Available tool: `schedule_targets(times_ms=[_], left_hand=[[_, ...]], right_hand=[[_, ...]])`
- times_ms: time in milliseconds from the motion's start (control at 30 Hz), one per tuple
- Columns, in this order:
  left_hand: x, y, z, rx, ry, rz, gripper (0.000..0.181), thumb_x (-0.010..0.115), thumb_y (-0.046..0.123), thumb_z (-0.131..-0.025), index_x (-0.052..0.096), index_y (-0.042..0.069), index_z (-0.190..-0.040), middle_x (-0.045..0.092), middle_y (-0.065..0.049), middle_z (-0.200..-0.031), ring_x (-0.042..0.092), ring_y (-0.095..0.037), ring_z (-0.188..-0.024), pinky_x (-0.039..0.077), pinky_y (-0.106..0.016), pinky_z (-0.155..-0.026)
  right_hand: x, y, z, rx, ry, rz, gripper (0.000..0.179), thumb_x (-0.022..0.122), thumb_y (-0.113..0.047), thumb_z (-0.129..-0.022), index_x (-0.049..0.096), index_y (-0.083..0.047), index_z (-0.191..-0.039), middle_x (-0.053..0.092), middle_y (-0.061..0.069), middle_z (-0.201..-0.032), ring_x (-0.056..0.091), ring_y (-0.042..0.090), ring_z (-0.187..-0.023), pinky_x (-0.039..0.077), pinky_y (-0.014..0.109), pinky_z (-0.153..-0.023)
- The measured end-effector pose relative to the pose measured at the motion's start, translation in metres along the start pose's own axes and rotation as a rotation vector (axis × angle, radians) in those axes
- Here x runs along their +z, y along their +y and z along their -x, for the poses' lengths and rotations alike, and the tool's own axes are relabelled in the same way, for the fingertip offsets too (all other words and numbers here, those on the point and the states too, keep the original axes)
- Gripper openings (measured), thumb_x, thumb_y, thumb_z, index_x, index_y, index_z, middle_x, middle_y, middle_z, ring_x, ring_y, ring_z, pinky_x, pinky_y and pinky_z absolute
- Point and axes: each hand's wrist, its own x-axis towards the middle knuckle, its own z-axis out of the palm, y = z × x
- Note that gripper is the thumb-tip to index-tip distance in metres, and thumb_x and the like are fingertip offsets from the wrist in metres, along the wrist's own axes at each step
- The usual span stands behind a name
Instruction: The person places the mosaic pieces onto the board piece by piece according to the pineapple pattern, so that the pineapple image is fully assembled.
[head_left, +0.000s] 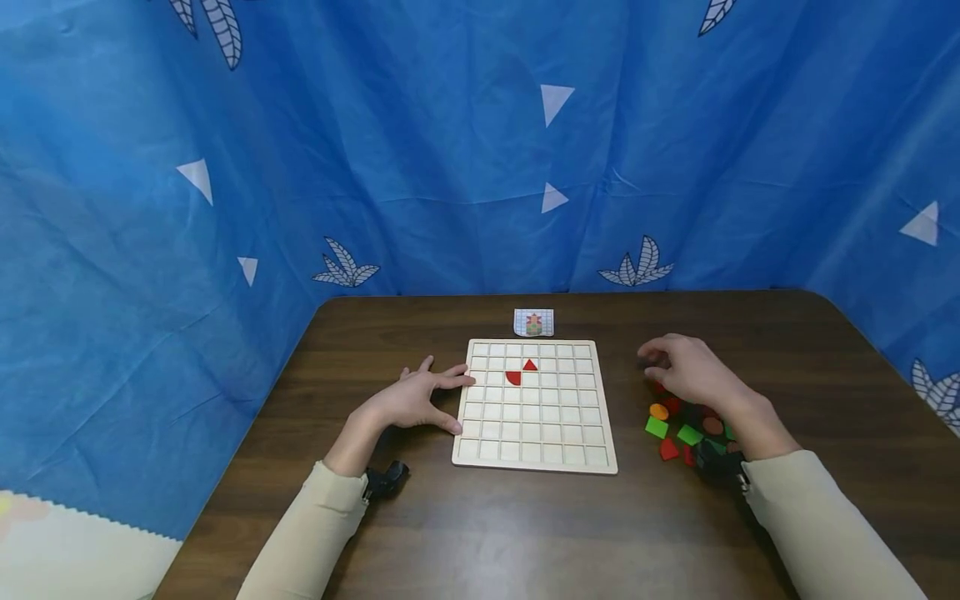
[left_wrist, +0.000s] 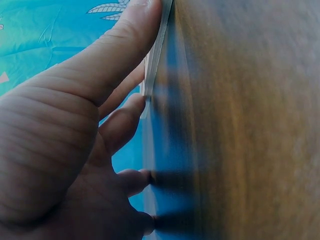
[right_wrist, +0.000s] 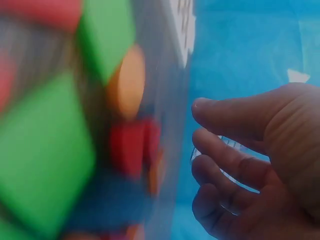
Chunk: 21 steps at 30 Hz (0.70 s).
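A pale wooden grid board (head_left: pixel 551 433) lies on the table, holding a red triangle (head_left: pixel 531 365) and a red quarter-circle piece (head_left: pixel 513 378) in its upper cells. My left hand (head_left: pixel 412 402) is spread at the board's left side, thumb and a fingertip touching its edge. In the left wrist view, the thumb (left_wrist: pixel 130 45) lies along that edge. Above the far end of a scatter of coloured pieces hovers my right hand (head_left: pixel 693 371), fingers loosely bent. The right wrist view shows a gap between thumb (right_wrist: pixel 230 116) and fingers, with nothing visible between them.
Among the loose pieces right of the board are a green piece (head_left: pixel 656 427), an orange disc (head_left: pixel 658 412) and a red piece (head_left: pixel 668 450). A small printed pattern card (head_left: pixel 534 323) lies behind the board. A blue curtain (head_left: pixel 465 167) hangs beyond the brown table (head_left: pixel 510 533).
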Motion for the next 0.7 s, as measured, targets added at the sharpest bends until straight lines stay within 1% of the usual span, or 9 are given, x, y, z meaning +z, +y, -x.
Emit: schedule_targets(times_ms=[100,233,367,433,500,600,700], left_hand=[[0.0,-0.001,0.0,0.001,0.003,-0.003,0.084,0.086,0.049,-0.078,0.05,0.034,-0.153,0.027,0.01,-0.17,-0.005,-0.046,-0.159,-0.004,-0.077,-0.119],[0.001,-0.002,0.001,0.005,0.003,0.003,0.084,0.086,0.05,-0.079,0.05,0.033,-0.153,0.028,0.008,-0.17,-0.005,-0.047,-0.159,-0.003,-0.078,-0.118],[0.001,-0.001,0.002,-0.004,0.0,0.005,0.084,0.086,0.049,-0.079,0.049,0.034,-0.154,0.027,0.009,-0.17,-0.006,-0.047,-0.159,-0.004,-0.077,-0.119],[0.0,0.0,0.002,-0.002,-0.002,0.009,0.084,0.086,0.049,-0.079,0.05,0.034,-0.154,0.027,0.008,-0.17,-0.006,-0.047,-0.159,-0.004,-0.077,-0.119],[0.0,0.001,0.002,-0.001,-0.004,0.012,0.084,0.086,0.048,-0.079,0.05,0.034,-0.154,0.027,0.008,-0.17,-0.006,-0.047,-0.159,-0.004,-0.077,-0.118],[-0.001,0.002,0.002,-0.003,-0.002,0.013,0.084,0.087,0.047,-0.079,0.05,0.034,-0.153,0.027,0.008,-0.17,-0.005,-0.047,-0.159,-0.004,-0.078,-0.118],[-0.001,0.002,0.001,-0.006,0.001,0.014,0.084,0.087,0.047,-0.079,0.05,0.034,-0.153,0.027,0.008,-0.17,-0.005,-0.048,-0.159,-0.004,-0.078,-0.118]], right_hand=[[-0.006,0.013,0.001,0.026,-0.009,0.005,0.029,0.071,-0.009,-0.095,0.069,0.005,-0.12,0.07,0.021,-0.108,0.064,0.03,-0.091,0.057,0.05,-0.081],[-0.01,0.026,-0.001,0.077,-0.045,0.011,0.032,0.07,-0.013,-0.097,0.068,0.006,-0.122,0.069,0.025,-0.111,0.061,0.032,-0.092,0.056,0.051,-0.081],[-0.011,0.033,-0.003,0.124,-0.088,0.009,0.032,0.07,-0.014,-0.097,0.067,0.006,-0.122,0.066,0.026,-0.111,0.058,0.032,-0.089,0.055,0.042,-0.074],[-0.011,0.035,-0.004,0.139,-0.106,0.005,0.032,0.069,-0.014,-0.097,0.067,0.007,-0.122,0.065,0.025,-0.11,0.057,0.03,-0.087,0.054,0.037,-0.07],[-0.011,0.037,-0.005,0.148,-0.121,0.002,0.031,0.068,-0.012,-0.098,0.067,0.007,-0.122,0.065,0.024,-0.108,0.057,0.029,-0.086,0.053,0.034,-0.068],[-0.013,0.039,-0.006,0.152,-0.134,0.003,0.03,0.066,-0.01,-0.099,0.066,0.008,-0.123,0.066,0.024,-0.107,0.058,0.029,-0.086,0.055,0.035,-0.069],[-0.016,0.04,-0.006,0.154,-0.152,0.009,0.031,0.065,-0.008,-0.099,0.065,0.008,-0.125,0.067,0.025,-0.11,0.058,0.03,-0.088,0.056,0.039,-0.073]])
